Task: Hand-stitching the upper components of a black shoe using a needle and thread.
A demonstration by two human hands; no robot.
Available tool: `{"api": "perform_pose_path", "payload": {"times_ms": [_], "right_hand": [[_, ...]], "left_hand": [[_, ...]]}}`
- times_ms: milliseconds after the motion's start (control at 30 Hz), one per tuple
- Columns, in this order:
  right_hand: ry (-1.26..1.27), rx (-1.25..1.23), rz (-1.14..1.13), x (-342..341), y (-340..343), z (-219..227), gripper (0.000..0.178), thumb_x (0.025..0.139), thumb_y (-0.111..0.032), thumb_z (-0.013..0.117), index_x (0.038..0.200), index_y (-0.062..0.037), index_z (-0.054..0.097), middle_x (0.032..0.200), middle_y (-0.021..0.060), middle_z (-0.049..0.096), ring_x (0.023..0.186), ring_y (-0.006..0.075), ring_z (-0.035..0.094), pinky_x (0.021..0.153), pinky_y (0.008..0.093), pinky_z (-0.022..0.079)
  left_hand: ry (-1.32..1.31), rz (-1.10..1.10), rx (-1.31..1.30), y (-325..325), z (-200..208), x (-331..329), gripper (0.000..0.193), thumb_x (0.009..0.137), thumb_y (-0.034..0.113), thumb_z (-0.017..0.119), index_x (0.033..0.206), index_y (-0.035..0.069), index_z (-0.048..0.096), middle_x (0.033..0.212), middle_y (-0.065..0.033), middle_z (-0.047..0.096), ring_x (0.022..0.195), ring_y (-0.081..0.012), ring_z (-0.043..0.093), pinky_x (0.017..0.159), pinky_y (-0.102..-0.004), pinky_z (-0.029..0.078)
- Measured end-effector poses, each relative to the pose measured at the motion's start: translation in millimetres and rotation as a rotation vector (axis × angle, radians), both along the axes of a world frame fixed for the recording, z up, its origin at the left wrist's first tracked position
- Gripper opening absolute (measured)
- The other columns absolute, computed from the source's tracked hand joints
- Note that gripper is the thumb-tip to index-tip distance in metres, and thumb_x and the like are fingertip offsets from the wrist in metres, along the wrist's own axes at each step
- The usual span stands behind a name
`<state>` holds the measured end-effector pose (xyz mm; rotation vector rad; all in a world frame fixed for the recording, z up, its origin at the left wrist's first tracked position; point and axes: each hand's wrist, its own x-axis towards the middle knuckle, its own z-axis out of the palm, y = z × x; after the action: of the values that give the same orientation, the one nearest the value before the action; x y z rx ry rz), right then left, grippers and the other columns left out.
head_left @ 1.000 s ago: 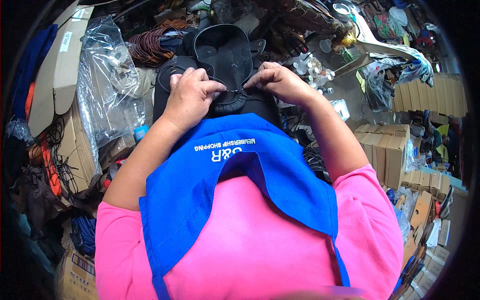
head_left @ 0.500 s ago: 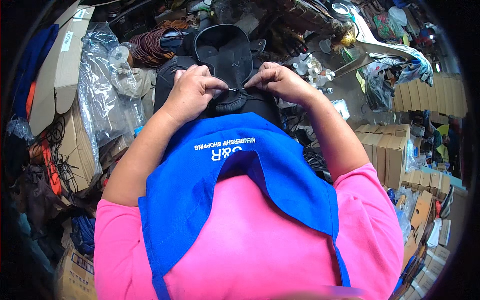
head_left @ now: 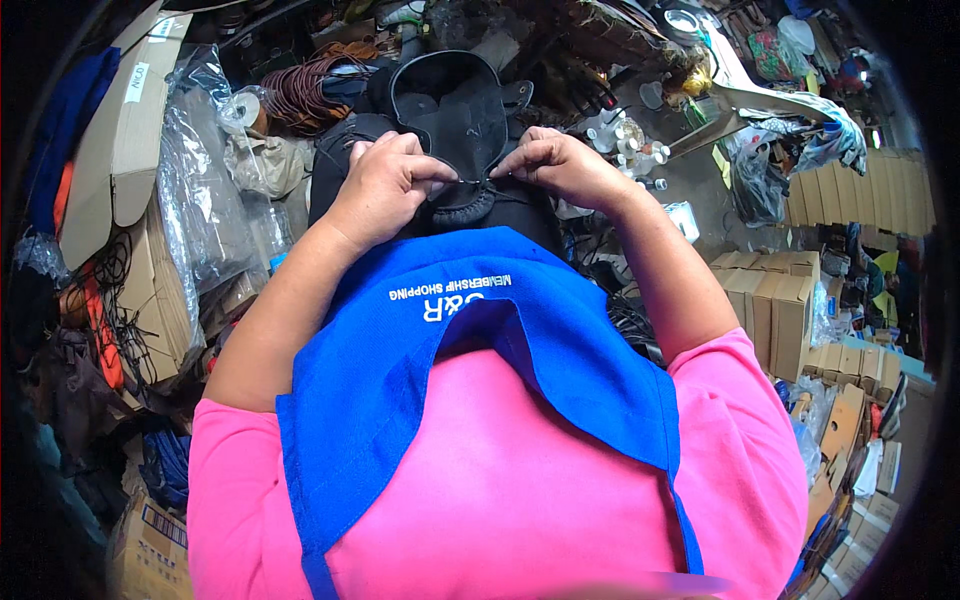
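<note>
A black leather article (head_left: pixel 470 115), shoe-like with a raised rounded rim at its far side and a gathered, wrinkled near end, rests on my lap over dark trousers. My left hand (head_left: pixel 390 180) comes to its left edge with thumb and forefinger pinched together. Opposite it, my right hand (head_left: pixel 555 165) is pinched at the right edge. Between the two sets of fingertips runs a short, thin, shiny strand (head_left: pixel 470 181), too small to tell whether needle, wire or thread. What sits inside the right pinch is hidden by the fingers.
A blue apron (head_left: pixel 450 260) covers my front. To the left stand a cardboard sheet (head_left: pixel 120 150) and clear plastic wrapping (head_left: pixel 205 180). Coiled brown cord (head_left: pixel 310 90) lies beyond. Small bottles (head_left: pixel 630 140) cluster at the right, with stacked cardboard boxes (head_left: pixel 770 295) nearer me.
Both hands stay almost where they were, still pinched near the black leather. The thin strand between the fingertips shows slightly differently, and the fingers have shifted very little.
</note>
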<state>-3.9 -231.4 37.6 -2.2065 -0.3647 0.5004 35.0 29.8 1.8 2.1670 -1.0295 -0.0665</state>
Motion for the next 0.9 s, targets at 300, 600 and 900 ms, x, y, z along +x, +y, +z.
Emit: {"api": "perform_pose_path", "payload": {"times_ms": [300,600,900], "right_hand": [[0.000,-0.015,-0.005,-1,0,0,0.023,0.083,-0.006,0.061,0.100,-0.0143,0.073,0.082,0.0003,0.051,0.086,0.0136,0.049,0.080,0.0265,0.042],[-0.003,0.001,-0.013,-1,1,-1,0.024,0.081,-0.004,0.062,0.100,-0.0143,0.073,0.082,0.0002,0.050,0.085,0.0134,0.049,0.080,0.0260,0.041],[-0.010,0.011,-0.008,1,3,-4,0.024,0.079,-0.003,0.064,0.099,-0.0131,0.074,0.077,-0.0002,0.050,0.082,0.0133,0.048,0.078,0.0265,0.041]], "left_hand": [[-0.031,0.010,-0.001,-1,3,-2,0.023,0.072,0.007,0.068,0.089,0.022,0.073,0.075,-0.0001,0.049,0.081,-0.0195,0.050,0.076,-0.0344,0.033],[-0.029,0.016,0.021,-3,1,-2,0.019,0.074,0.010,0.068,0.089,0.020,0.072,0.076,-0.0015,0.053,0.084,-0.0202,0.052,0.077,-0.0345,0.032],[0.034,-0.067,0.064,-12,3,8,0.012,0.074,0.012,0.068,0.084,0.015,0.070,0.075,-0.0021,0.055,0.084,-0.0204,0.055,0.078,-0.0350,0.035]]}}
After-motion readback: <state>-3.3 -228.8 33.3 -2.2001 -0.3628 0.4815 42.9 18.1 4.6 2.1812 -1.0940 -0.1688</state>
